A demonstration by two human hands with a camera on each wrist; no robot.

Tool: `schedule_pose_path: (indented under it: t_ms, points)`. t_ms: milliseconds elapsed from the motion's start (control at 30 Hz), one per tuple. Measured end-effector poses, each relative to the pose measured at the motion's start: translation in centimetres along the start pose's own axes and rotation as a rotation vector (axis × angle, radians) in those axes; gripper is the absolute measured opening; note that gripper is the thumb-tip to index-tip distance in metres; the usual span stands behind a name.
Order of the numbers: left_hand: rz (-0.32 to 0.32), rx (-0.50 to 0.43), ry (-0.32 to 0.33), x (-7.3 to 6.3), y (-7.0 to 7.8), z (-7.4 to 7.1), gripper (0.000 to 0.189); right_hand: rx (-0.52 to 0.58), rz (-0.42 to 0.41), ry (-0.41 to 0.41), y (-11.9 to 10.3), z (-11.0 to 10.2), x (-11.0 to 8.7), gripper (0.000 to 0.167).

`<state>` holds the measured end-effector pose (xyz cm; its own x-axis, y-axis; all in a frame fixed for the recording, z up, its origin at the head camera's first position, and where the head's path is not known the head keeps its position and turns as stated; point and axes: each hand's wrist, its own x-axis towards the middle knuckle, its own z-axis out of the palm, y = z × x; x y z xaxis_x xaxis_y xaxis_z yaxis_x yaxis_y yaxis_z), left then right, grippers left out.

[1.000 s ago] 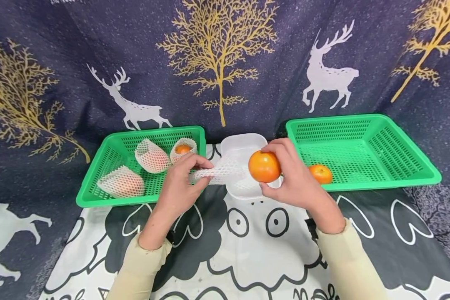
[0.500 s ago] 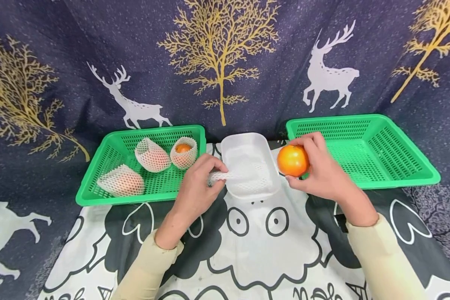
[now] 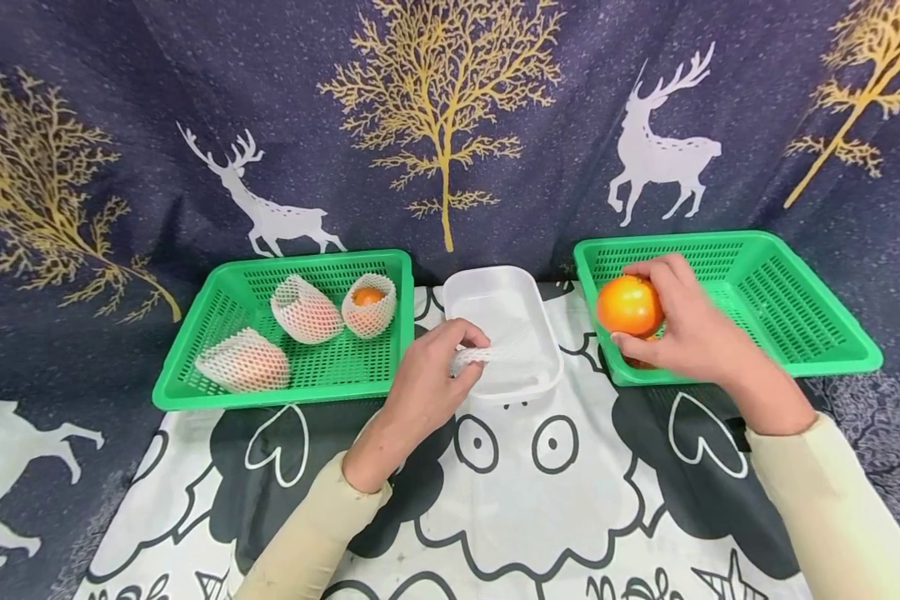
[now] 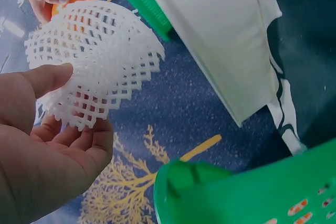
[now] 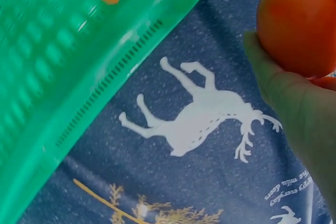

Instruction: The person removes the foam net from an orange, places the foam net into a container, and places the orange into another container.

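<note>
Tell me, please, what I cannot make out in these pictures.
Head view: most of the lower fruit in the right basket, behind the right hand and held orange fruit.
Head view: part of the foam net, behind the left hand.
Left wrist view: much of the held orange fruit, behind the foam net; the left basket, cut off by the edges.
Right wrist view: part of the right hand, cut off by the right edge.

Left hand (image 3: 429, 375) pinches — right hand (image 3: 697, 329) grips, forearms (image 3: 322, 529) apart.
</note>
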<state>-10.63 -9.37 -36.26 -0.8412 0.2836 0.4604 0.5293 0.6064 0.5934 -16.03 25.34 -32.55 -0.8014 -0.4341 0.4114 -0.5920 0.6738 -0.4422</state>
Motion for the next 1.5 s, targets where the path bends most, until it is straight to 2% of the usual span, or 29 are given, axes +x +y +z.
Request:
schedule_pose_path:
  t_ms: [200,433,700,900,1133,1300,1500]
  points:
    - [-0.010,-0.015,-0.062,0.5,-0.1,1.1,0.019,-0.065,0.064,-0.082,0.6,-1.3,0.2,0.074]
    - [-0.031,-0.029,-0.080,1.1,-0.6,2.2,0.020,-0.090,0.086,-0.134,1.6,-2.2,1.2,0.074]
    - [-0.095,-0.004,-0.101,1.5,-1.3,3.1,0.025,-0.110,0.032,-0.178,3.1,-2.7,2.9,0.070]
    - [-0.103,-0.010,-0.114,1.7,-1.9,3.4,0.028,-0.126,0.032,-0.251,4.1,-2.7,4.5,0.069]
    - [-0.097,-0.012,-0.163,2.0,-2.4,3.6,0.028,-0.169,0.078,-0.360,5.3,-2.2,6.0,0.068]
    - [-0.104,0.016,-0.199,1.9,-2.4,3.8,0.039,-0.185,0.136,-0.454,5.8,-1.5,6.9,0.070]
    - [-0.084,0.028,-0.195,1.7,-2.3,3.8,0.050,-0.198,0.168,-0.499,6.5,-0.7,7.2,0.068]
